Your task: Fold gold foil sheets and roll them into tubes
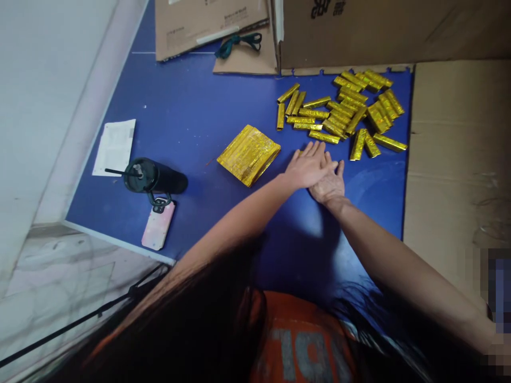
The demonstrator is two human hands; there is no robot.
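On the blue table (pixel 223 223) my left hand (pixel 307 166) lies palm down with its fingers stretched out. It partly covers my right hand (pixel 330 186), whose fingers also look extended and flat. A sliver of gold shows at the left hand's fingertips; what lies under the palms is hidden. To the left of the hands sits a flat block of gold foil pieces (pixel 249 154) set side by side. Beyond the fingertips, several loose gold foil tubes (pixel 339 114) are scattered and heaped, some leaning on each other.
A dark tumbler (pixel 165 178) with a straw stands at left, beside a pink phone (pixel 158 229) and a white paper (pixel 115 146). Cardboard sheets (pixel 187 32) with a dark green tied cord (pixel 239 43) lie at the back. A large cardboard box (pixel 391 32) borders the far edge.
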